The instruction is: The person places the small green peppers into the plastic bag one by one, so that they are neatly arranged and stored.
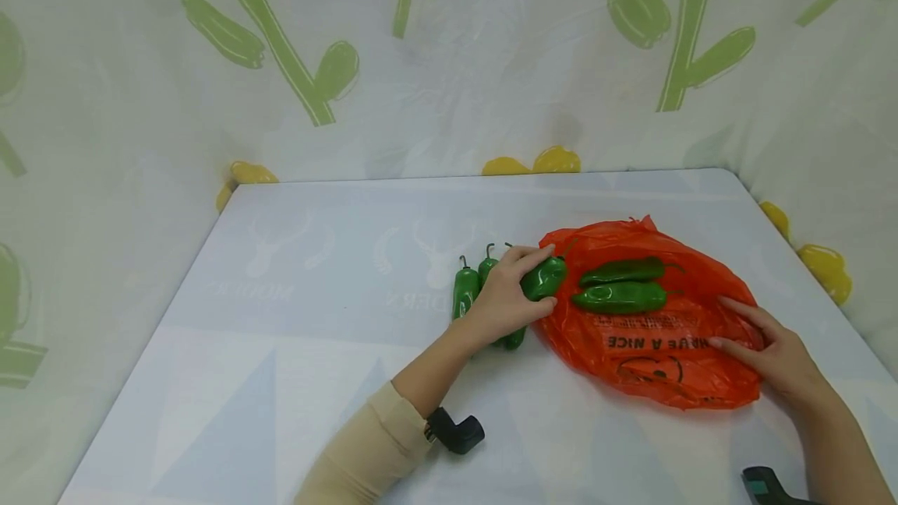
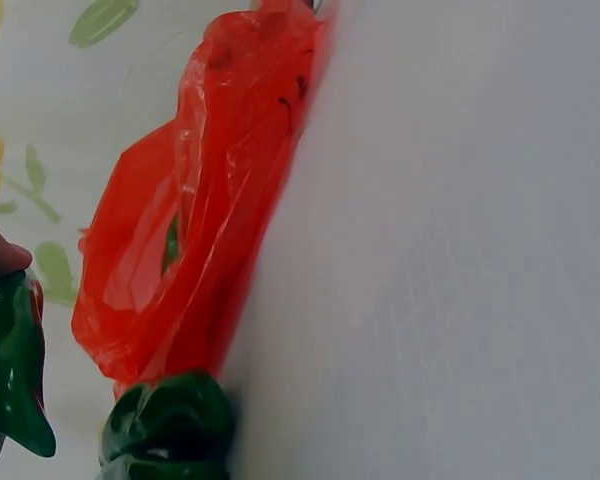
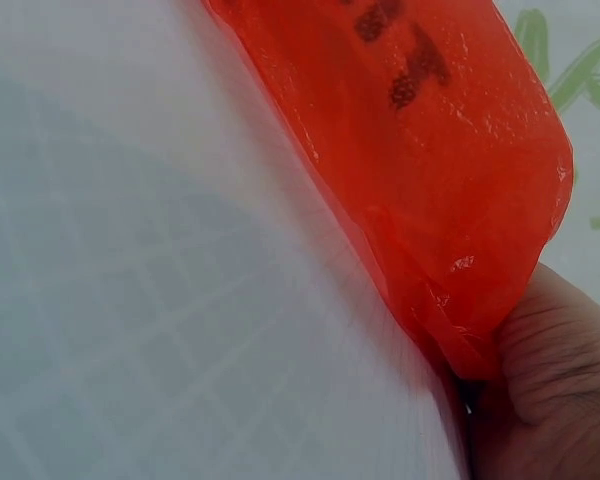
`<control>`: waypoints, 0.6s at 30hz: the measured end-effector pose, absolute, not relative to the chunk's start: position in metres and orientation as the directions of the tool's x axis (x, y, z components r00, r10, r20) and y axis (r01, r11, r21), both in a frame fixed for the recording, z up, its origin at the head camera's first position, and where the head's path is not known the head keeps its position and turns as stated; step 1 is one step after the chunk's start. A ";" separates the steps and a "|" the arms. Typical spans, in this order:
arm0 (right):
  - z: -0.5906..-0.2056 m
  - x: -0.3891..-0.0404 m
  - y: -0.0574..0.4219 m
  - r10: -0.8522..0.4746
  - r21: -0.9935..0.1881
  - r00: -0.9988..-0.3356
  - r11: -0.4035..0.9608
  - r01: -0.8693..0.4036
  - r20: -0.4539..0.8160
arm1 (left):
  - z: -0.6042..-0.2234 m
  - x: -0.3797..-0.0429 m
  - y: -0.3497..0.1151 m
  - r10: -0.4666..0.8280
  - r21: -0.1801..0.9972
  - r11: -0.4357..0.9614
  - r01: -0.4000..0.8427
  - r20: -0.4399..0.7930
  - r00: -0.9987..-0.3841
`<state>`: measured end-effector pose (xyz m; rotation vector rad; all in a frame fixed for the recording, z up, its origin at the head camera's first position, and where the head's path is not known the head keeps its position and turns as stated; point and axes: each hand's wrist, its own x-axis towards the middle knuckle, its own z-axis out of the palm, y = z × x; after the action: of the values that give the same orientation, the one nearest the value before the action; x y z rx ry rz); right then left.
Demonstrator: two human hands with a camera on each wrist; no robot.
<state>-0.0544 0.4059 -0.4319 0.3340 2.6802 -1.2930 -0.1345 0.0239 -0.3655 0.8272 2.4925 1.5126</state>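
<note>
Head view: the left hand (image 1: 507,298) has thumb and fingers closed round a green pepper (image 1: 543,279) at the left edge of a red bag (image 1: 648,380). Two more peppers (image 1: 620,297) lie side by side within the bag's outline; loose peppers (image 1: 465,289) lie on the table (image 1: 316,380) beside the left hand. The right hand (image 1: 779,357) touches the bag's right side, thumb and forefinger spread apart.

Left wrist view: fingertips above the held pepper; green shows inside the bag.

Right wrist view: film bunched against the right hand — grip beneath cannot be told.
</note>
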 end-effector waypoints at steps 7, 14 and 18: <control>-0.432 -0.054 0.406 0.137 -0.751 -0.964 0.605 0.264 -0.229 | -0.366 -0.135 0.041 0.555 0.836 0.324 0.443 0.211 -0.805; -0.431 -0.055 0.406 0.142 -0.761 -0.958 0.584 0.283 -0.247 | -0.365 -0.134 0.065 0.611 0.831 0.297 0.470 0.213 -0.762; -0.432 -0.055 0.407 0.144 -0.756 -0.956 0.587 0.289 -0.254 | -0.363 -0.133 0.079 0.653 0.812 0.310 0.495 0.196 -0.731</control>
<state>-0.0549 0.4066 -0.4318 0.3644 2.6478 -1.3064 -0.1333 0.0786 -0.3628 1.0632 2.4011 1.3916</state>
